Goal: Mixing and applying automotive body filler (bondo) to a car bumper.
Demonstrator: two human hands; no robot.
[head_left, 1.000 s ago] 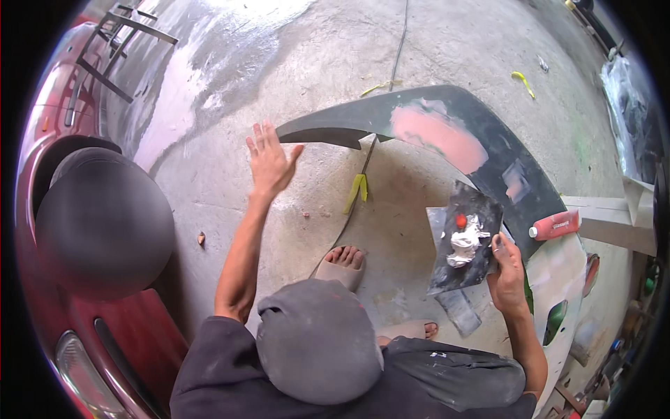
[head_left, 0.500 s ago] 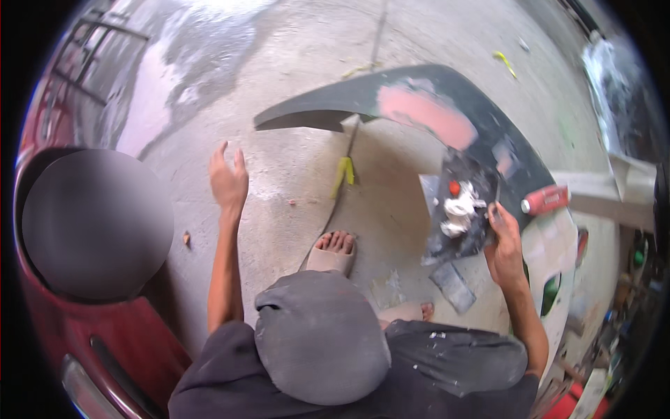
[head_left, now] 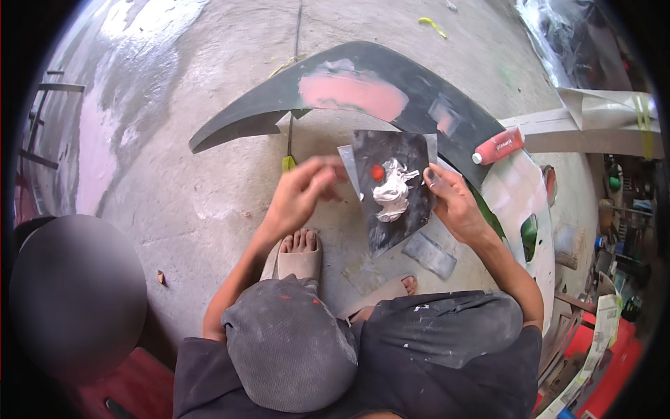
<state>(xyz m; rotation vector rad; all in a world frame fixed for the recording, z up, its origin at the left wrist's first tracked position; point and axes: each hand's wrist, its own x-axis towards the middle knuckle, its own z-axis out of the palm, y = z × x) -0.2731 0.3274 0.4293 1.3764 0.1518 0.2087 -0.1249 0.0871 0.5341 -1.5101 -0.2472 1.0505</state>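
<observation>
My right hand [head_left: 457, 202] grips the right edge of a dark mixing board [head_left: 370, 146], thumb on top. White putty [head_left: 394, 195] lies heaped on the board beside a small red blob [head_left: 377, 172]. A flat grey piece [head_left: 346, 159] sticks out past the board's left edge. Close to that edge is my left hand [head_left: 296, 199], fingers apart and holding nothing I can see; its fingertips are smeared by motion. Beyond the board stands a curved dark car body panel [head_left: 265, 98] bearing a large pink patch [head_left: 352, 91] and a smaller pale one.
A red bottle with a white cap [head_left: 499, 145] lies at the panel's right end. Beside it is a pale panel [head_left: 520, 188]. A flat grey slab [head_left: 429, 256] rests on the floor near my feet. At lower left, a blurred round shape [head_left: 77, 293] covers part of the view.
The view has shifted to the right. My left hand has swung across to the board's left edge. My right hand has brought the board in front of me, still gripping it.
</observation>
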